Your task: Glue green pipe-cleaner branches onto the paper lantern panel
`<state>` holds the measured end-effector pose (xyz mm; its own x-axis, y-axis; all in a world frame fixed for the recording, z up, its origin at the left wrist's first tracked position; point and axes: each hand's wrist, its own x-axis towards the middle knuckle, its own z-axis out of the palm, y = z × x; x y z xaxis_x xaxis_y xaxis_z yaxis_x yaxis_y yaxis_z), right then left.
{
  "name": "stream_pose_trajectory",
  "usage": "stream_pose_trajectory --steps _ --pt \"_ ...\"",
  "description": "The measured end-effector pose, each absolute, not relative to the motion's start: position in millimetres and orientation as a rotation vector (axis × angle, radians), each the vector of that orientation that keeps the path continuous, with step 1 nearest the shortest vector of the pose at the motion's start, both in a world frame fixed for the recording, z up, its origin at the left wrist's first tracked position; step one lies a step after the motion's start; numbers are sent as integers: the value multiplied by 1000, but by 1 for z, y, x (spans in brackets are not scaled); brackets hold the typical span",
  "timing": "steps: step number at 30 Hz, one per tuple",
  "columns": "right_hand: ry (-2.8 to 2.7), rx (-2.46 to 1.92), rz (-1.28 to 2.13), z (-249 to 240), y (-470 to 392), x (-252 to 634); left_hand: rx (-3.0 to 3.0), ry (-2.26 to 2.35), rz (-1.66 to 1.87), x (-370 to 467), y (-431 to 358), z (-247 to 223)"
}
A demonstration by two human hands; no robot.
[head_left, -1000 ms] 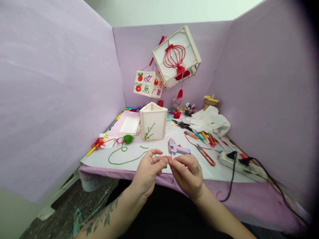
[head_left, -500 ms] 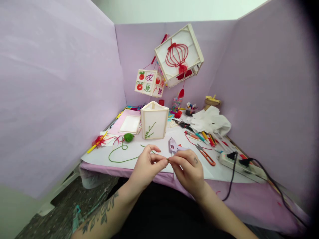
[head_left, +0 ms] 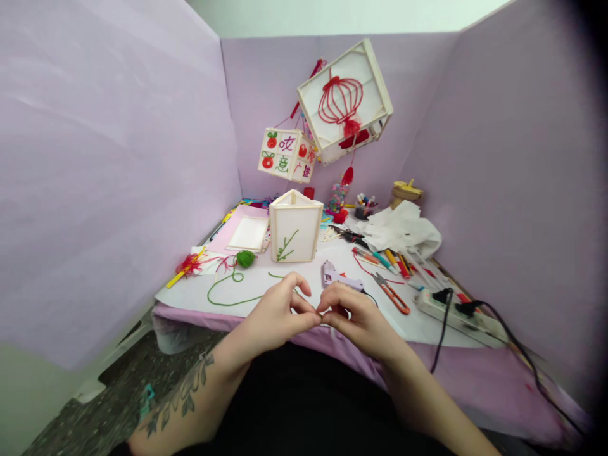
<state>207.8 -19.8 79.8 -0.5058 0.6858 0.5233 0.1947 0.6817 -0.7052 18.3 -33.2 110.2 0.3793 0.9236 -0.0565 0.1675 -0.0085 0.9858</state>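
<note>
My left hand [head_left: 287, 310] and my right hand [head_left: 354, 316] meet at the fingertips over the table's front edge. Both are closed in a pinch; what lies between the fingertips is too small to name. Beyond them stands a three-sided white lantern [head_left: 295, 228] with a pale stick frame, a green yarn branch on its front panel. A green yarn ball [head_left: 246, 258] lies to its left, its loose strand [head_left: 232, 304] curving toward my left hand. Just past my right hand rests a lilac glue gun [head_left: 339, 277]. Orange-handled snips [head_left: 392, 294] lie to its right.
A large box lantern [head_left: 344, 101] and a smaller one [head_left: 287, 155] hang at the back. A white power strip [head_left: 460, 316] with black cords sits on the right. Crumpled white paper [head_left: 403, 231], several markers [head_left: 384, 261] and a flat framed panel [head_left: 247, 234] lie on the table.
My right hand has turned and drawn slightly apart from the left above the fingertips, uncovering more of the glue gun. The fingertips still meet. The view has shifted slightly.
</note>
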Motion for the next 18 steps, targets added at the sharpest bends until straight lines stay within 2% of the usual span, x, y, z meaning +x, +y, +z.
stream_pose_trajectory --steps 11,15,18 --pt "-1908 -644 871 67 -18 204 1373 1001 840 17 -32 103" --pt "-1664 -639 977 57 -20 198 1610 1055 1001 20 -38 95" --pt "-1578 -617 1005 54 -22 193 1958 1089 1252 22 -42 87"
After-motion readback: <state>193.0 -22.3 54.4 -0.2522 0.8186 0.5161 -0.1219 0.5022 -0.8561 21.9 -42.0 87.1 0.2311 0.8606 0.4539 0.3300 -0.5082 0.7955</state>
